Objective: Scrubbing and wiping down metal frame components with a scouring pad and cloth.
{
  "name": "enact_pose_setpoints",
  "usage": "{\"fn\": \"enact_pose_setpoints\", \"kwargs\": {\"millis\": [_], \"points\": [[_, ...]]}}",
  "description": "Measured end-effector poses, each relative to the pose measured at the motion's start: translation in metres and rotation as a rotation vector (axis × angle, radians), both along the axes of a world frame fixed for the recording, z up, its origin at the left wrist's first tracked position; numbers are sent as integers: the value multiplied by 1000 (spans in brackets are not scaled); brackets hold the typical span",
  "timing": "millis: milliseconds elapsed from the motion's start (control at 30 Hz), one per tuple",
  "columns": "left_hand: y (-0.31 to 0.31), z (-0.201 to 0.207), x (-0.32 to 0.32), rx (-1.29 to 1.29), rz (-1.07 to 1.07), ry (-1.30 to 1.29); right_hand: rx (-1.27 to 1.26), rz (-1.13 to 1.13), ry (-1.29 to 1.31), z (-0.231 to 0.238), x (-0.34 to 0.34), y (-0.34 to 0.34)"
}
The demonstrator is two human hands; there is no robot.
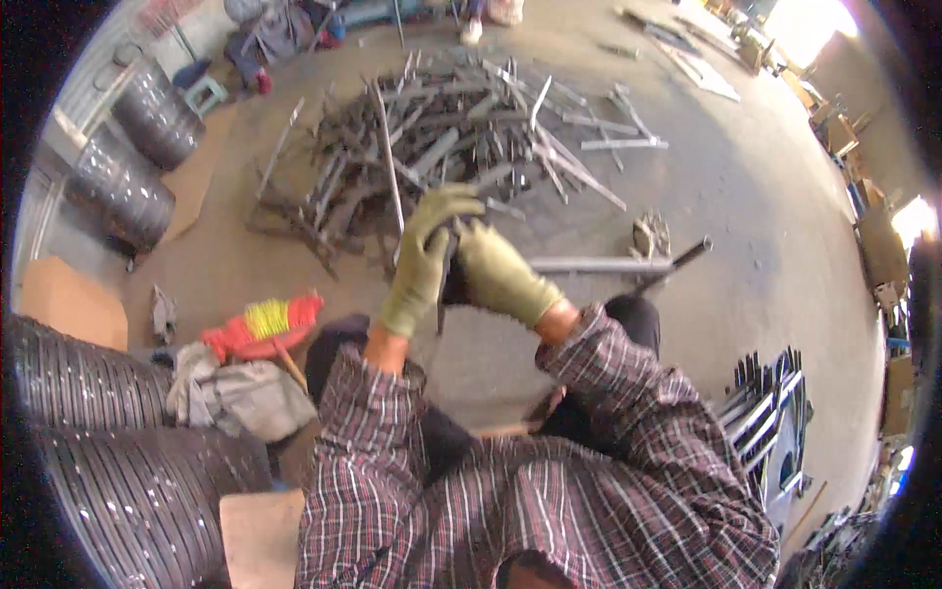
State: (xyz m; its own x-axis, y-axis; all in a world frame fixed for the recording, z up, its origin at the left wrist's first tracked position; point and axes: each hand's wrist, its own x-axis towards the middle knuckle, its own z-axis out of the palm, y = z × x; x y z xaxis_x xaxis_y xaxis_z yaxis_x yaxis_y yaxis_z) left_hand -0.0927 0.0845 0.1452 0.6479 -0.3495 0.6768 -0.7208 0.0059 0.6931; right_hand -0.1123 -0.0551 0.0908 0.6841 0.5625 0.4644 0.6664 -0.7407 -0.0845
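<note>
My left hand [428, 253], in a yellow-green work glove, is raised in front of me with its fingers curled over. Close against it, my right hand [496, 267] wears a matching glove and is closed too. A dark thing [454, 285] shows between the two palms; the gloves cover most of it, so its kind cannot be made out. Beyond the hands lies a heap of grey metal strips and bars [432, 147]. One long thin bar [386, 147] runs toward my left hand; whether it touches the glove is unclear.
A grey tube [599, 265] and a dark pipe [692, 253] lie ahead, near a crumpled glove [651, 236]. Large black ribbed coils [128, 501] stand at my left beside grey cloth [240, 393] and a red-yellow garment [265, 326]. Metal pieces [765, 412] are stacked at my right.
</note>
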Motion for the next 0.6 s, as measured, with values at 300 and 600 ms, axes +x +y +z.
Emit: {"fn": "enact_pose_setpoints", "kwargs": {"millis": [300,600], "points": [[0,14,-14,57,195,131,-9,-187,316,15,-11,16],[-14,1,3,-29,274,55,-267,-411,123,36,-65,-166]]}}
